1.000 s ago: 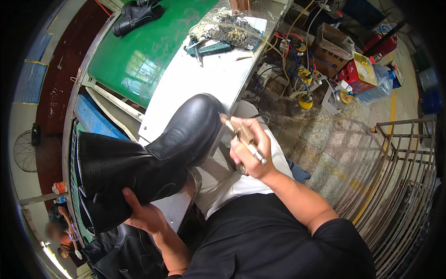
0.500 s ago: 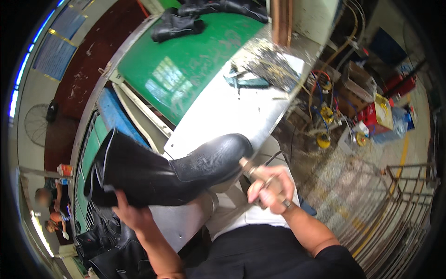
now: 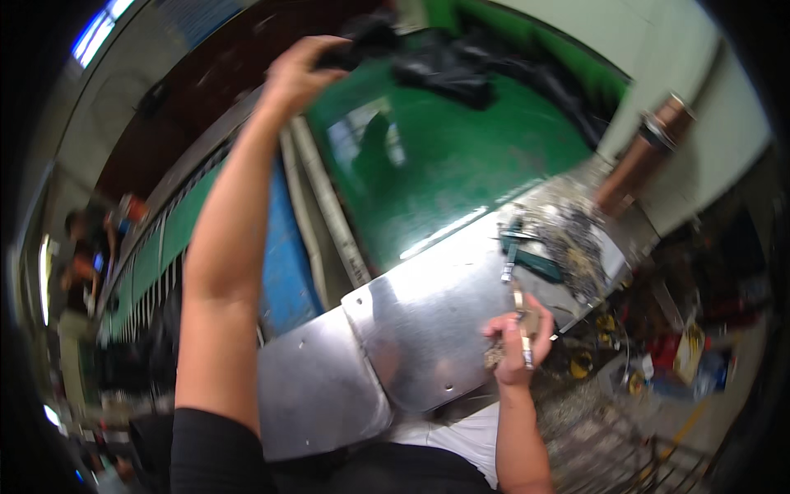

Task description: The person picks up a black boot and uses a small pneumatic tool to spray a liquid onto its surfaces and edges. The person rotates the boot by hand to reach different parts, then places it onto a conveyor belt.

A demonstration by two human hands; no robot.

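Observation:
At the far edge of the green surface (image 3: 444, 156), my left hand (image 3: 298, 72) is stretched out, its thumb and fingers around part of a black boot (image 3: 370, 37). Motion blurs the boot and hides much of its shape. My right hand (image 3: 527, 342) is closed around a metal hand tool (image 3: 527, 329) with a slim brass-coloured body, over the bare metal bench plate (image 3: 444, 329). The tool's upper end points toward a dark green tool (image 3: 533, 259) lying on the bench.
More black boots (image 3: 448, 70) lie along the back. A pile of dark and pale scraps (image 3: 576, 247) sits beside a copper-coloured post (image 3: 646, 152). A blue panel (image 3: 288, 247) stands left of the plates. Several people (image 3: 90, 247) are at far left; hoses and boxes (image 3: 675, 354) lie at right.
The large boot my left hand held above the bench has left that spot. My left arm now stretches far forward. My right hand has moved over the plate, still holding the tool; the view has turned.

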